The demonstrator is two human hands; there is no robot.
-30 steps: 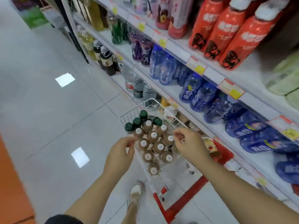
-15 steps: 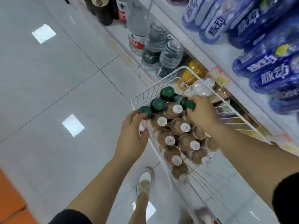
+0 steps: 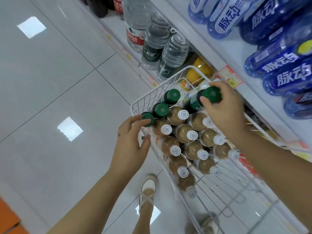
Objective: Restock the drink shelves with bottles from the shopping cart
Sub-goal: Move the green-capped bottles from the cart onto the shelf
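A white wire shopping cart (image 3: 150,96) holds several brown tea bottles with white caps (image 3: 185,133) and a few green-capped bottles (image 3: 172,96) at its far end. My right hand (image 3: 226,108) grips one green-capped bottle (image 3: 211,94) by the cap and neck; it stands higher than the others. My left hand (image 3: 131,147) curls its fingers round another green-capped bottle (image 3: 148,118) at the cart's left corner, thumb by the cart rim.
White shelves (image 3: 219,53) run along the right, with blue drink bottles (image 3: 276,65) above and clear water bottles (image 3: 173,53) on the bottom shelf. Orange-capped bottles (image 3: 197,70) sit behind the cart. Grey tiled floor (image 3: 59,81) lies to the left. My shoe (image 3: 148,188) is beside the cart.
The view has closed in on the cart. My right hand has lifted a green-capped bottle up out of the group. My left hand has reached to the corner green cap.
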